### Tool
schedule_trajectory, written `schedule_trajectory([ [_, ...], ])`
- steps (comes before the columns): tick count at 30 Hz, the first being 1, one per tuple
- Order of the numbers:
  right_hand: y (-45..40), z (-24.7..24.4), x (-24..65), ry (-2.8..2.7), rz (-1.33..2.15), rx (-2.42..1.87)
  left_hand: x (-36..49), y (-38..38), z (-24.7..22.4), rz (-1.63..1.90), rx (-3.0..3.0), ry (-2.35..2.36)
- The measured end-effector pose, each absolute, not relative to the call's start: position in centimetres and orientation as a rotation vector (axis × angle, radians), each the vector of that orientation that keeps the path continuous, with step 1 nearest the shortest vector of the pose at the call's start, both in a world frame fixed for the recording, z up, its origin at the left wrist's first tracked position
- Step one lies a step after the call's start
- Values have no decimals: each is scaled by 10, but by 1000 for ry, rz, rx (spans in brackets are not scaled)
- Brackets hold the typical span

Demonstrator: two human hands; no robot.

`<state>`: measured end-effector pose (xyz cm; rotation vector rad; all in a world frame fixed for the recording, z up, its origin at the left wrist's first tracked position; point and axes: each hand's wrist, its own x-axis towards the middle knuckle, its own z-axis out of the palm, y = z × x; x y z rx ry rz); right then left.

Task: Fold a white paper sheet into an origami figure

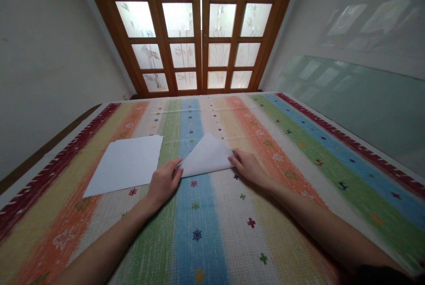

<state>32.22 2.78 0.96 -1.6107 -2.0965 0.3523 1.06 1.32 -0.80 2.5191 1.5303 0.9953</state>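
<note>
A folded sheet of white paper [209, 156], roughly triangular with its peak pointing away from me, lies on the striped tablecloth. My left hand [165, 182] pinches its left corner between thumb and fingers. At the right corner, my right hand [247, 165] grips the paper's edge, thumb nearer me. Both hands rest low, close to the cloth. Left of my left hand lies flat white paper [126, 163], unfolded, with slightly uneven edges at its top and right; neither hand holds it.
The table wears a colourful striped cloth [195, 254] with small star, cross and deer figures. Beyond its far edge stand wooden doors [203, 55] with frosted panes. A pale wall rises at the left, and a glass panel [358, 99] leans along the right wall.
</note>
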Motion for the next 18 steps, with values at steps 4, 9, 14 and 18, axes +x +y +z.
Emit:
schedule_trajectory([
  [4,35,11,313,-2094,327,-1742,25,6,-1,867,2813,1495],
  [9,35,11,308,-2128,330,-1770,52,7,0,501,2903,1411],
  [14,36,10,307,-2182,283,-1791,65,18,-1,163,2737,1513],
  [18,37,10,305,-2217,198,-1823,65,19,1,82,2679,1533],
])
